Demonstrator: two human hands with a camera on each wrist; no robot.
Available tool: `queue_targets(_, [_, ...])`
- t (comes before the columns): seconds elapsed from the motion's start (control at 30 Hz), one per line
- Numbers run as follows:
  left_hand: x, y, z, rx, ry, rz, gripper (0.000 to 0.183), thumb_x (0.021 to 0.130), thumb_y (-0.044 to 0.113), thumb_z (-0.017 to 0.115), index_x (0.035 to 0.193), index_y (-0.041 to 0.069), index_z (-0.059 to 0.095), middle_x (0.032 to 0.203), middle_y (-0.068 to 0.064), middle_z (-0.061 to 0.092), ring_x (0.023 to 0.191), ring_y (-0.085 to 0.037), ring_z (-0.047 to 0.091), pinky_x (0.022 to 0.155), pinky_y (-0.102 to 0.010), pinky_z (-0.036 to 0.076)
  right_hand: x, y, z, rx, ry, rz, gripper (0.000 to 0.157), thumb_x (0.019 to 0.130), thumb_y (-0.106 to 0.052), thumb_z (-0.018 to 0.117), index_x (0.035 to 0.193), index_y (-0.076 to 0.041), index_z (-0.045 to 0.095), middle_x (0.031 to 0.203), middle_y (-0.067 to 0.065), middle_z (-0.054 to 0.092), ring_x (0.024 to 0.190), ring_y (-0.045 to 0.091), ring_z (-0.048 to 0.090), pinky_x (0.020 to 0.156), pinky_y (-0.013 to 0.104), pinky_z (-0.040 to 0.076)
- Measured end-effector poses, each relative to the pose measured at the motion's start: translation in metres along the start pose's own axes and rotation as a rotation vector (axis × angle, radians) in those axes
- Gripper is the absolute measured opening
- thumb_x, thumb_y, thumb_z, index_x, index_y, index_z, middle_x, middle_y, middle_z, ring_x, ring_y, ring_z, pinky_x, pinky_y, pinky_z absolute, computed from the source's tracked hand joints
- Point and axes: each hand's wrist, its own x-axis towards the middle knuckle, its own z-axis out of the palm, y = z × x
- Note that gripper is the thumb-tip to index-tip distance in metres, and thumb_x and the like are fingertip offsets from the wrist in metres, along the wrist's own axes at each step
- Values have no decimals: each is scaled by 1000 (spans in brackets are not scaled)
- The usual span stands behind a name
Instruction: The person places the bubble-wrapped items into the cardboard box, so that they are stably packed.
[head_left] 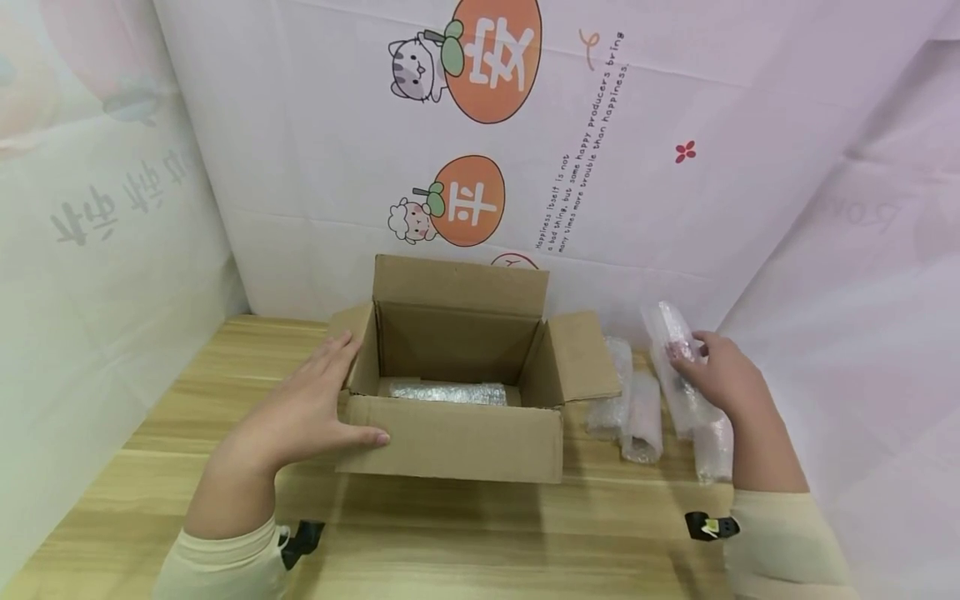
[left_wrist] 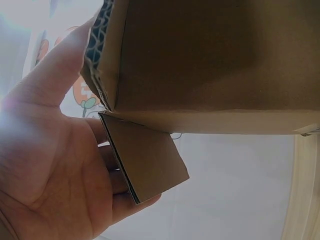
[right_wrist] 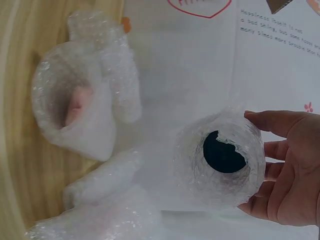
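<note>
A cardboard box [head_left: 450, 437] stands with its flaps spread out. My left hand [head_left: 303, 412] rests on its near left corner, thumb across the front flap and fingers laid over the left flap [left_wrist: 145, 160]. Inside the box lies a bubble-wrapped item [head_left: 450, 393]. At the right, my right hand [head_left: 720, 373] grips a bubble-wrapped roll [head_left: 667, 333] by its side. The right wrist view faces the end of that roll, where a dark round area shows inside the clear wrap. Thumb and fingers of the right hand [right_wrist: 295, 170] reach round opposite sides of it.
Several more bubble-wrapped rolls lie right of the box, among them one with a pinkish content [right_wrist: 77, 105] and one close to the right forearm [head_left: 712, 450]. The box's right flap [head_left: 585, 354] sticks out towards them. Printed white cloth [head_left: 322, 150] hangs behind the wooden table [head_left: 420, 533].
</note>
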Motion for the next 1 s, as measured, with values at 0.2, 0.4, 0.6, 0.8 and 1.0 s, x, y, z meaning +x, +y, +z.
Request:
queue_targets(0.2, [0, 0, 0, 2, -4, -4, 131, 66, 79, 68, 158, 7, 9, 165, -16, 9, 151, -39, 10, 119, -60, 17, 1, -14, -12, 42, 31, -45, 84, 96, -59, 45, 151, 2, 28, 137, 35, 44, 118, 55, 47, 89, 69, 42])
queue_targets(0.4, [0, -1, 0, 8, -4, -5, 132, 66, 80, 68, 158, 7, 9, 165, -16, 10, 150, -39, 11, 119, -60, 18, 1, -29, -25, 72, 54, -101, 81, 96, -54, 51, 151, 1, 29, 136, 34, 45, 119, 52, 48, 88, 66, 45])
queue_targets(0.6, [0, -1, 1, 7, 6, -4, 132, 65, 80, 68, 158, 7, 10, 165, -16, 11, 150, -39, 12, 119, -60, 18, 2, -47, -35, 117, 56, -159, 76, 98, -47, 54, 153, -1, 27, 139, 32, 43, 119, 50, 51, 85, 62, 49])
queue_targets(0.8, [0, -2, 1, 10, 4, -3, 132, 65, 80, 68, 158, 7, 10, 165, -16, 10, 150, -40, 11, 119, -60, 17, 5, -65, -46, 141, 69, -222, 71, 99, -41, 55, 152, -3, 29, 137, 29, 44, 117, 46, 53, 83, 58, 51])
queue_targets(1.0, [-1, -1, 0, 14, 6, -5, 132, 65, 80, 68, 158, 7, 10, 165, -16, 11, 150, -39, 11, 119, -60, 18, 3, -89, -58, 144, 78, -263, 72, 97, -44, 57, 153, -8, 30, 140, 26, 44, 122, 46, 49, 91, 62, 46])
